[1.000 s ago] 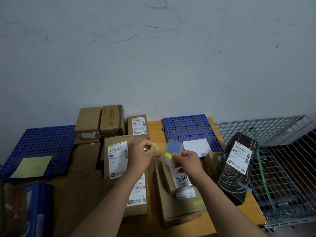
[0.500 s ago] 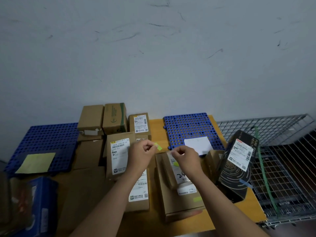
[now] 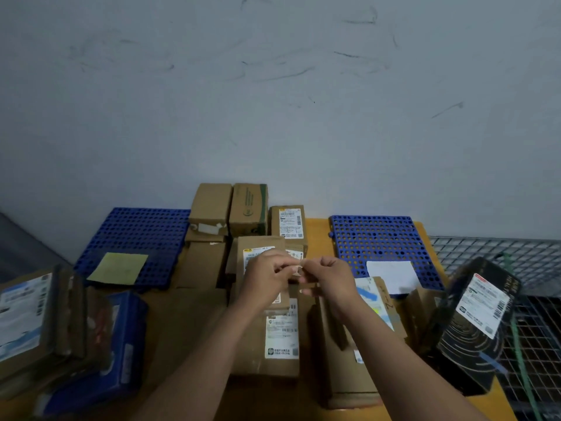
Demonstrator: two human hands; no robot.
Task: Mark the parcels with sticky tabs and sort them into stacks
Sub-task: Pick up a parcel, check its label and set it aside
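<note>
Orange table [image 3: 318, 235], brown white-labelled parcels [image 3: 280, 344], perhaps a tab [image 3: 299, 269] between fingers [image 3: 314, 272].

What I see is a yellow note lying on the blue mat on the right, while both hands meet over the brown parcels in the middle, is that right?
Not quite. The head view shows the yellow note on the blue mat on the left; the right mat holds a white sheet. The left hand and right hand do meet over the brown parcels in the middle.
</note>
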